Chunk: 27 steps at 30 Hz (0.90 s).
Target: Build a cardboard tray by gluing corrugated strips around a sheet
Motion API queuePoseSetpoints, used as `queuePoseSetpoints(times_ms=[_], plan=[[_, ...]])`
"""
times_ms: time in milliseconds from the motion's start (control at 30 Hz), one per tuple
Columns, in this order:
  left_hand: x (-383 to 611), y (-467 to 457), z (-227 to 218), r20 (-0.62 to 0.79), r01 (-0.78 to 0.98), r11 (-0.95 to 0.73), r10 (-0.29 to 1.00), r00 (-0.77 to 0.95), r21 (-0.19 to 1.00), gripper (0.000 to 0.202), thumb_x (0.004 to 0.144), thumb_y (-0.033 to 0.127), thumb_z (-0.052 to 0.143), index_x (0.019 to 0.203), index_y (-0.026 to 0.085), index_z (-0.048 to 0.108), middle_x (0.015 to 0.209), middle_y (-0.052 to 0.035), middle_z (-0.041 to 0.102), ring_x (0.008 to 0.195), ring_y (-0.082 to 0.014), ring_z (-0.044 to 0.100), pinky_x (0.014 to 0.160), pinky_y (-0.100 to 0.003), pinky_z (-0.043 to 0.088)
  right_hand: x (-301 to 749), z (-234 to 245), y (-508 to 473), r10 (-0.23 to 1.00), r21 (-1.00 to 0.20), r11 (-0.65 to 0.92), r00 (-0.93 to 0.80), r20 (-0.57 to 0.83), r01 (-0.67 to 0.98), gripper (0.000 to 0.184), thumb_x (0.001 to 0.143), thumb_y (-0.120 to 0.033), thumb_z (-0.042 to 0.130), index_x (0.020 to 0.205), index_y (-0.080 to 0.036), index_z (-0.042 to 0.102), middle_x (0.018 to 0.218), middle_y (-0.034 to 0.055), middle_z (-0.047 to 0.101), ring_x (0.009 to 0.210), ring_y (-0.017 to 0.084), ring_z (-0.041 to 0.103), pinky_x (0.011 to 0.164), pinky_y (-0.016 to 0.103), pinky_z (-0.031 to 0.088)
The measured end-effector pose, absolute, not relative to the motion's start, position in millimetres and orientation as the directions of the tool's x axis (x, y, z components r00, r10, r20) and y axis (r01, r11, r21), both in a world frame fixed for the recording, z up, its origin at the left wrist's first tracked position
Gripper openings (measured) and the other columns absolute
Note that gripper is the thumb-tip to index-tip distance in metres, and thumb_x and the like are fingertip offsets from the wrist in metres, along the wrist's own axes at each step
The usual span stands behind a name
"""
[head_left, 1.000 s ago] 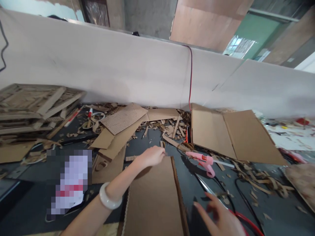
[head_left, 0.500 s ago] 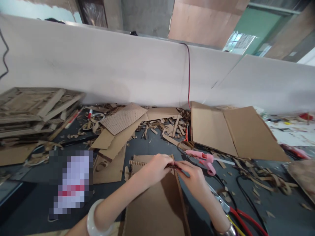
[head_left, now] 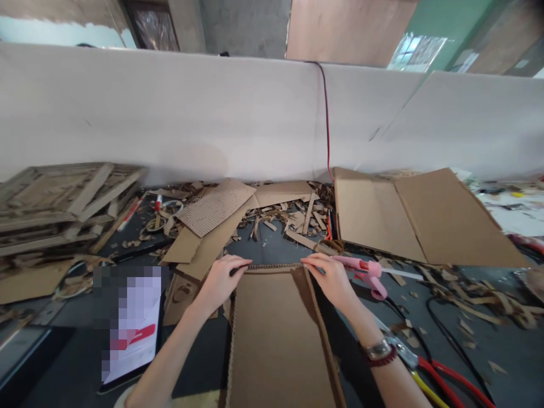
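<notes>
A long brown cardboard sheet (head_left: 276, 334) lies in front of me on the dark table. A thin corrugated cardboard strip (head_left: 275, 265) runs along its far edge. My left hand (head_left: 221, 280) pinches the strip's left end. My right hand (head_left: 329, 277) pinches its right end, and the strip is stretched straight between them. A pink glue gun (head_left: 369, 272) lies just right of my right hand.
Cardboard offcuts and scraps (head_left: 280, 218) litter the table's far side. A folded cardboard panel (head_left: 420, 218) lies at the right, stacked cardboard frames (head_left: 55, 204) at the left. A tablet (head_left: 130, 323) lies at the near left. Red-handled scissors (head_left: 429, 368) and cables lie by my right forearm. A white partition (head_left: 212, 113) closes the back.
My right hand came up from the near right and joined the left at the sheet's far edge. Both hands then drew apart, pulling the strip out straight along that edge.
</notes>
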<state>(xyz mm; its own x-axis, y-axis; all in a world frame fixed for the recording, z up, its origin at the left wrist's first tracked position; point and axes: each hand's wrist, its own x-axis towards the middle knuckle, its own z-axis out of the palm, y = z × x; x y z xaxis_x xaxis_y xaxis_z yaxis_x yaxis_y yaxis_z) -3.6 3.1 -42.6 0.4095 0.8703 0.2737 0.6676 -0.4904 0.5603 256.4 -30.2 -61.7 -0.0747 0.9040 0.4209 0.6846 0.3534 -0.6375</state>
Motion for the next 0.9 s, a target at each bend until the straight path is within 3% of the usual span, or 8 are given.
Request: queuePoseSetpoints(times_ms=[433, 900], plan=[[2, -10, -66, 0.339, 0.695, -0.429, 0.900, 0.274, 0.577, 0.017, 0.074, 0.010, 0.052, 0.079, 0.019, 0.064, 0.080, -0.0038, 0.070, 0.072, -0.0177, 0.065, 0.068, -0.029, 0.052, 248, -83, -31, 0.892, -0.557, 0.362, -0.104, 0.440, 0.748, 0.022, 0.082, -0.011, 0.043, 0.077, -0.018, 0.063, 0.077, 0.0062, 0.065, 0.074, 0.019, 0.061, 0.071, 0.033, 0.051], [6, -11, -65, 0.347, 0.690, -0.430, 0.899, 0.267, 0.582, 0.015, 0.075, 0.012, 0.053, 0.080, 0.019, 0.064, 0.080, -0.0041, 0.070, 0.075, -0.0180, 0.065, 0.070, -0.030, 0.052, 249, -84, -35, 0.878, -0.499, 0.363, -0.110, 0.466, 0.787, 0.024, 0.082, -0.011, 0.039, 0.078, -0.016, 0.062, 0.078, 0.0084, 0.065, 0.075, 0.020, 0.060, 0.071, 0.035, 0.050]])
